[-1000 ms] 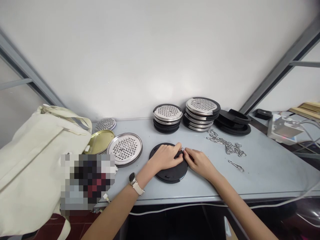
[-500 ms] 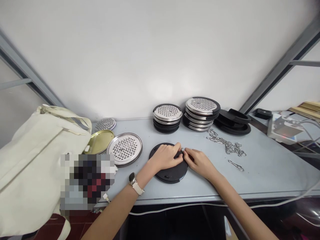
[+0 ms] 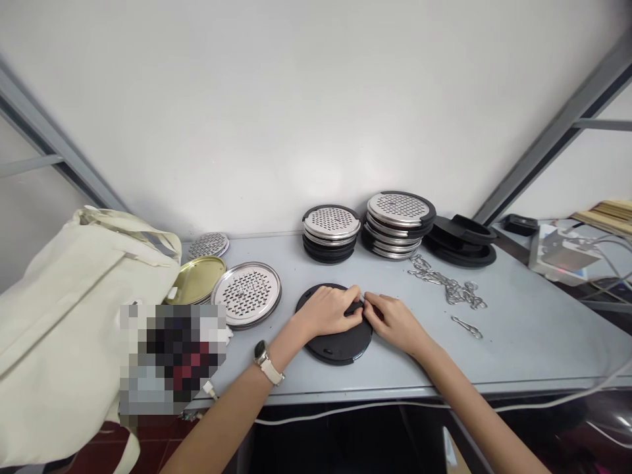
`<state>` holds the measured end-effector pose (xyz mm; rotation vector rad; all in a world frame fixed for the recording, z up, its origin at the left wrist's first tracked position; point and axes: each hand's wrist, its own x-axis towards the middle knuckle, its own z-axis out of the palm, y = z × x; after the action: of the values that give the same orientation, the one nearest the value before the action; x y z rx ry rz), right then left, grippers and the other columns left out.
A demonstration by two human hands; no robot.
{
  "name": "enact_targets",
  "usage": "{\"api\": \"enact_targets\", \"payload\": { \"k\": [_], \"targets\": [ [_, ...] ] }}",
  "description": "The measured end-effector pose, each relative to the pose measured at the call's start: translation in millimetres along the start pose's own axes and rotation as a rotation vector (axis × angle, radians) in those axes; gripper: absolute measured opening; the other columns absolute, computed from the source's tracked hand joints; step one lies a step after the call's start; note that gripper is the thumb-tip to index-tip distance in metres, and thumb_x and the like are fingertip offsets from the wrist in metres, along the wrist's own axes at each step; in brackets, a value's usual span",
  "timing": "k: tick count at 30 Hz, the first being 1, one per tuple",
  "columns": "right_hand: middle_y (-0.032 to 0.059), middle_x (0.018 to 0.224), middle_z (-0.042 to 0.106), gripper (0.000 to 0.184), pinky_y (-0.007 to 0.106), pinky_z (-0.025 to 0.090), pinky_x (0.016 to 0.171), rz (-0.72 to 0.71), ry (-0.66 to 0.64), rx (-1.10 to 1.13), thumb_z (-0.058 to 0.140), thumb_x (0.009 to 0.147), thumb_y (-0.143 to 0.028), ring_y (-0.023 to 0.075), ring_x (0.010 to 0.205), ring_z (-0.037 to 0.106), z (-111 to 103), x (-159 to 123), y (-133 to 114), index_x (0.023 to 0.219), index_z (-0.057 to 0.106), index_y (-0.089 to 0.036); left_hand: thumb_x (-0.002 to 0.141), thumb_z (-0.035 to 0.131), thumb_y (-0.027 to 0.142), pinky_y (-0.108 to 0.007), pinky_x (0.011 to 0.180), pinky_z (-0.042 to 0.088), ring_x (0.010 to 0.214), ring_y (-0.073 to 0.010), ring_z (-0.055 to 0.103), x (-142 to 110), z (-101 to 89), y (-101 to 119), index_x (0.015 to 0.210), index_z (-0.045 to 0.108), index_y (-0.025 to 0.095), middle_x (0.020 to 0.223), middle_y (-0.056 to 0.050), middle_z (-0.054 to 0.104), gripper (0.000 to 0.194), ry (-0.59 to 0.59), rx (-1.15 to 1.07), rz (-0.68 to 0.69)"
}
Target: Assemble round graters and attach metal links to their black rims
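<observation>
A round black disc [image 3: 340,347] lies flat on the table close to its front edge. My left hand [image 3: 330,309] rests across its upper part, with thumb and fingers closed on its right rim. At that rim my right hand [image 3: 393,321] pinches a small shiny metal wire piece [image 3: 362,298], mostly hidden by the fingertips. Right of my hands lies a single wire clip [image 3: 467,326], with a heap of similar wire clips [image 3: 451,288] behind it.
Behind my hands stand two stacks of perforated metal grater discs with black rims [image 3: 332,224] [image 3: 399,209]. Black round parts [image 3: 459,247] are piled to their right. Left are a loose grater disc [image 3: 247,294], a gold-coloured lid [image 3: 200,280] and a cream bag [image 3: 74,329].
The black disc has shifted very slightly toward me and to the right. Both hands stay at its rim, with small finger movements around the metal piece.
</observation>
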<state>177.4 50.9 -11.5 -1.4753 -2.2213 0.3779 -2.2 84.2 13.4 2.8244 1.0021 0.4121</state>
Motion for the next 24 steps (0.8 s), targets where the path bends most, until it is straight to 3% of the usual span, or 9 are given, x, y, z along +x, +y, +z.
{"api": "enact_targets", "payload": {
  "k": [11, 18, 24],
  "targets": [
    [-0.0024, 0.057, 0.047, 0.021, 0.024, 0.03, 0.054, 0.034, 0.002, 0.013, 0.036, 0.087, -0.024, 0.013, 0.053, 0.045, -0.1, 0.2, 0.5, 0.066, 0.038, -0.022, 0.084, 0.051, 0.036, -0.027, 0.06, 0.042, 0.071, -0.0205, 0.065, 1.7, 0.7, 2.1, 0.098, 0.05, 0.021, 0.075, 0.0, 0.067, 0.02, 0.077, -0.002, -0.099],
    [-0.0026, 0.055, 0.045, 0.023, 0.024, 0.029, 0.054, 0.02, 0.02, -0.017, 0.036, 0.087, -0.025, 0.0131, 0.051, 0.044, 0.0, -0.7, -0.5, 0.064, 0.036, -0.022, 0.088, 0.046, 0.032, -0.028, 0.067, 0.044, 0.081, -0.0202, 0.066, 2.5, 2.3, -0.7, 0.106, 0.054, 0.024, 0.088, -0.001, 0.07, 0.021, 0.056, -0.024, -0.063],
    [-0.0016, 0.057, 0.048, 0.023, 0.024, 0.03, 0.054, 0.011, 0.021, -0.03, 0.033, 0.091, -0.026, 0.0138, 0.052, 0.047, 1.9, 0.6, 1.2, 0.069, 0.039, -0.022, 0.086, 0.049, 0.033, -0.028, 0.063, 0.043, 0.075, -0.0205, 0.066, 2.2, 2.5, -0.5, 0.103, 0.052, 0.021, 0.083, -0.001, 0.069, 0.021, 0.08, -0.021, -0.096]
  ]
}}
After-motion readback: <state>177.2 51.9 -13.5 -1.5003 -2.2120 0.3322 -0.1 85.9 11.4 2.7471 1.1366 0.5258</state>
